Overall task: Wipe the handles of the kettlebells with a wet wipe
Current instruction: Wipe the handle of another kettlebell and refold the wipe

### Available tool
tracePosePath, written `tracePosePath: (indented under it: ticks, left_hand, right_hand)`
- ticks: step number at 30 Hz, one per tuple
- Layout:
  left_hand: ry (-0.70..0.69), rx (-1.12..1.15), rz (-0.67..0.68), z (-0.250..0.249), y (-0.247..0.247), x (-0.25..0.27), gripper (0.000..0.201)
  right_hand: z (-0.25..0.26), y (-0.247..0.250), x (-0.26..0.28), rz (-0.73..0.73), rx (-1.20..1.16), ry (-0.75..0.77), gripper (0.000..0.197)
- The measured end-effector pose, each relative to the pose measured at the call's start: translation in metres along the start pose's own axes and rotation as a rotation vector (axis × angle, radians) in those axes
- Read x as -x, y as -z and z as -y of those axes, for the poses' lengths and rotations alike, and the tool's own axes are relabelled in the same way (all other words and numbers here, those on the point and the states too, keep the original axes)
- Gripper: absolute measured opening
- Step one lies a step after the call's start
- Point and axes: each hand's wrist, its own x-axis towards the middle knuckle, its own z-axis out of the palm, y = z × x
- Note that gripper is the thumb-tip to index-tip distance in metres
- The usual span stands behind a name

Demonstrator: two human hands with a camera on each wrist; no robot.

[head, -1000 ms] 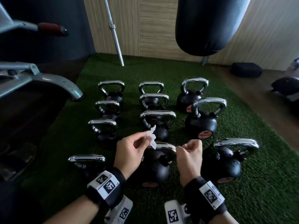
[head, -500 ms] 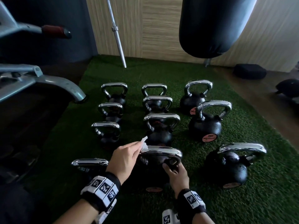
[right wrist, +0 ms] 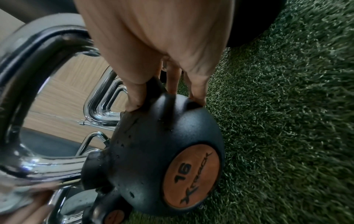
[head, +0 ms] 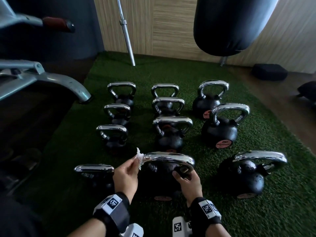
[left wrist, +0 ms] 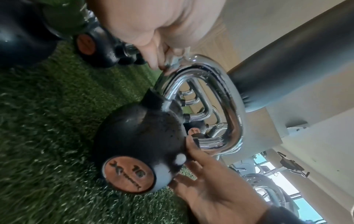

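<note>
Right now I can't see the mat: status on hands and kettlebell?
Left hand pinches wipe against handle's left end. Right hand steadies kettlebell at handle base. Nothing blocking.

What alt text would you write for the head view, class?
The left hand pinches a wipe against the chrome handle of a front kettlebell, while the right hand steadies it. More kettlebells stand in rows on turf.

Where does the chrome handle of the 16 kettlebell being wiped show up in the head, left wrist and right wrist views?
Head: chrome handle lower centre, between the hands.
Left wrist: handle centre, wet wipe at its upper end.
Right wrist: handle fills the left edge.
Shared landmark: the orange 16 disc, only partly visible in the head view.
</note>
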Motion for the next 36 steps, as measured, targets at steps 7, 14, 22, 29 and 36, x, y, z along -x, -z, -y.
tracePosePath:
  ticks: [7, 14, 22, 29, 36]
  left_hand:
    - [0.277, 0.186, 0.145, 0.024, -0.003, 0.007, 0.014]
    - [0.185, -0.051, 0.225, 0.011, 0.004, 0.010, 0.006]
    - [0.001, -0.339, 0.280, -0.006, -0.030, -0.024, 0.039]
    - [-0.065, -0.448, 0.368, -0.024, -0.059, -0.037, 0.036]
    - [-0.037, -0.482, 0.381, -0.026, -0.057, -0.037, 0.034]
  right_hand:
    - [0.017, 0.002, 0.003, 0.060, -0.111, -0.015, 0.024]
    - [0.027, 0.027, 0.004, 0.092, 0.223, 0.042, 0.033]
    - [0.034, 0.059, 0.040, 0.092, 0.616, 0.134, 0.029]
    - [0.032, 0.050, 0.067, 0.222, 0.795, 0.247, 0.023]
    - [0.037, 0.025, 0.030, 0.019, 0.630, 0.247, 0.038]
